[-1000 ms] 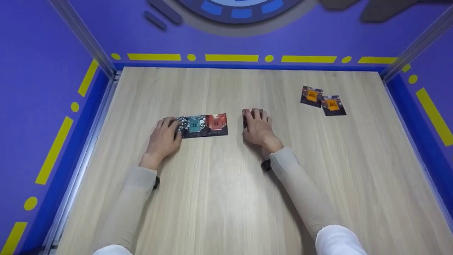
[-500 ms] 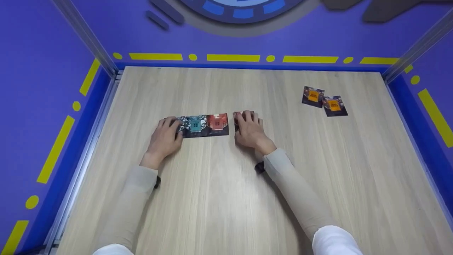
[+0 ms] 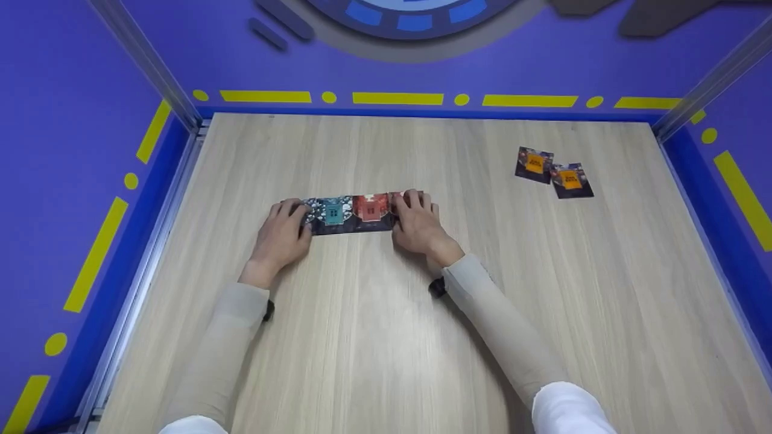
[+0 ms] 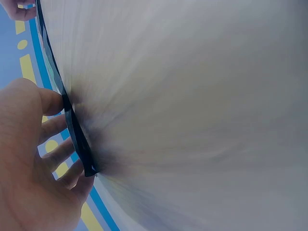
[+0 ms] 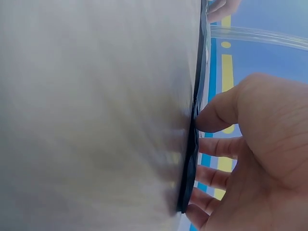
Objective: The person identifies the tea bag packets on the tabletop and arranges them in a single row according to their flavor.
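Flat, square printed packets lie in a row on the wooden table (image 3: 374, 337). A teal packet (image 3: 333, 212) and a red packet (image 3: 371, 211) show in the middle. My left hand (image 3: 281, 236) rests its fingertips on the row's left-end packet (image 4: 80, 142), mostly hidden under it in the head view. At the right end, my right hand (image 3: 418, 228) presses thumb and fingertips on another red-topped packet (image 5: 189, 168), partly covered by the fingers. That packet's left edge lies against or very close to the red one. Both wrist views show fingers spread along the packets.
Two packets with orange labels (image 3: 535, 163) lie at the far right of the table, their corners meeting or slightly overlapping. Blue-purple panels (image 3: 386, 72) with yellow marks stand along the back and both sides. Metal posts (image 3: 160, 66) rise at the back corners.
My right hand has slid its packet leftward over the table, closing the gap to the red packet. My left hand and the packets by it have stayed in place.
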`<action>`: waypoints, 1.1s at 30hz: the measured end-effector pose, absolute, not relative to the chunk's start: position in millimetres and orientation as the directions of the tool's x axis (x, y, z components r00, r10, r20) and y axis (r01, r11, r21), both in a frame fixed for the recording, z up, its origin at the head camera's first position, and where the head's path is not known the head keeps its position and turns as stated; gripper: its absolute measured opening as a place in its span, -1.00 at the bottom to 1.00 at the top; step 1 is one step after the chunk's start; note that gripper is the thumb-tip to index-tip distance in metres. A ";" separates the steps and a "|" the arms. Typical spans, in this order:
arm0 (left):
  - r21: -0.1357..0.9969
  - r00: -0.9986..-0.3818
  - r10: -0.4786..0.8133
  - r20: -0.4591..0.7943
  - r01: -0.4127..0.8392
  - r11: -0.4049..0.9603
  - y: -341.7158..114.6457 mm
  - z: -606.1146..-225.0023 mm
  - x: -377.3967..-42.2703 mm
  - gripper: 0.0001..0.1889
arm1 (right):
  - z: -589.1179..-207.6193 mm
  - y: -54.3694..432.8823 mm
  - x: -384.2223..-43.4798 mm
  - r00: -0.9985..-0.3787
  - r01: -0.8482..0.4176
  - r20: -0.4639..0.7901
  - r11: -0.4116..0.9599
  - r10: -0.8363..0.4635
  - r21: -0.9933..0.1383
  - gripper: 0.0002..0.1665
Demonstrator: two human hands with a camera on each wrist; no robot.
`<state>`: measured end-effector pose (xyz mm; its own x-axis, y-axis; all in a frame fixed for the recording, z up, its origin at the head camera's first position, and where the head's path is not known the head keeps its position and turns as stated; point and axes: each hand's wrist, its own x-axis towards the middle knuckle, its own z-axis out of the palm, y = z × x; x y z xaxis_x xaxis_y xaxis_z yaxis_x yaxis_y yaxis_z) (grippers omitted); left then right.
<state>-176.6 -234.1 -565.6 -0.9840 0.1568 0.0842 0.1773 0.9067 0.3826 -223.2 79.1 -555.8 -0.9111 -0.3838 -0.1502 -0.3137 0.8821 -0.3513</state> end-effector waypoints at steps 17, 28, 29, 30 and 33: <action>0.377 -0.985 0.154 0.082 0.173 0.910 -232.3 -563.2 -175.2 -0.56 | -549.6 80.5 -219.7 -0.907 -0.324 -0.109 0.841 -0.406 -0.434 -0.39; 0.375 -0.987 0.148 0.064 0.161 0.913 -234.0 -563.4 -176.2 -0.55 | -545.2 106.4 -229.0 -0.916 -0.339 -0.049 0.832 -0.399 -0.439 -0.45; 0.376 -0.987 0.148 0.064 0.161 0.913 -233.9 -563.7 -176.3 -0.55 | -545.3 110.0 -230.2 -0.917 -0.342 -0.039 0.830 -0.398 -0.440 -0.45; 0.376 -0.987 0.146 0.063 0.159 0.913 -233.7 -564.0 -176.2 -0.55 | -545.4 113.6 -231.5 -0.918 -0.344 -0.027 0.828 -0.396 -0.442 -0.45; 0.377 -0.988 0.144 0.063 0.157 0.913 -232.9 -565.1 -176.3 -0.55 | -545.4 125.0 -235.1 -0.923 -0.344 0.001 0.825 -0.384 -0.448 -0.47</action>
<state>-176.3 -232.9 -565.1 -0.9876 0.1439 0.0626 0.1569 0.9128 0.3771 -235.1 125.0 -545.4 -0.9234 -0.3839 0.0011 -0.3437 0.8255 -0.4477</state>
